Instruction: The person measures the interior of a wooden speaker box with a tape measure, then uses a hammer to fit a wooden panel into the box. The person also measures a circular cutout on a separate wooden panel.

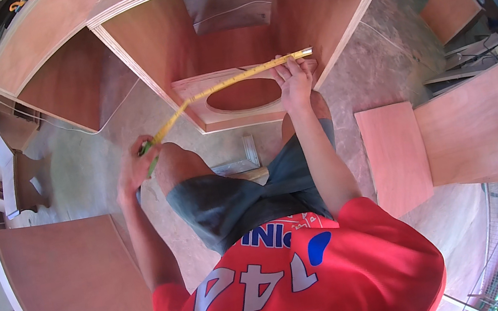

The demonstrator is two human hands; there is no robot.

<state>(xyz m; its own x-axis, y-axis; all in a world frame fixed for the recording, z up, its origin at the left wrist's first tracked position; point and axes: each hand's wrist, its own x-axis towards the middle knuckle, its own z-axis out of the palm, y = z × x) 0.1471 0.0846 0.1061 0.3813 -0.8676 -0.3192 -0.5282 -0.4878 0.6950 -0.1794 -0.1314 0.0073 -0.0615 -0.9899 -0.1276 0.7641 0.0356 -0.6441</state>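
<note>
My left hand [135,165] is wrapped around a green tape measure case [151,162] beside my left knee. From it the yellow tape blade [218,86] runs out to the right, bent partway along. My right hand [294,83] grips the blade close to its free end, with the fingers on it. The blade crosses in front of an open plywood box [148,54]. Low in the box's opening is a plywood panel [193,92] with a round cutout, partly behind the tape and my right hand.
Another plywood box [43,51] stands at the far left, with a thin cord beside it. A large plywood piece [71,268] is at the near left. Plywood panels [392,152] lie to the right. A metal framing square [251,150] rests on the concrete floor between my legs.
</note>
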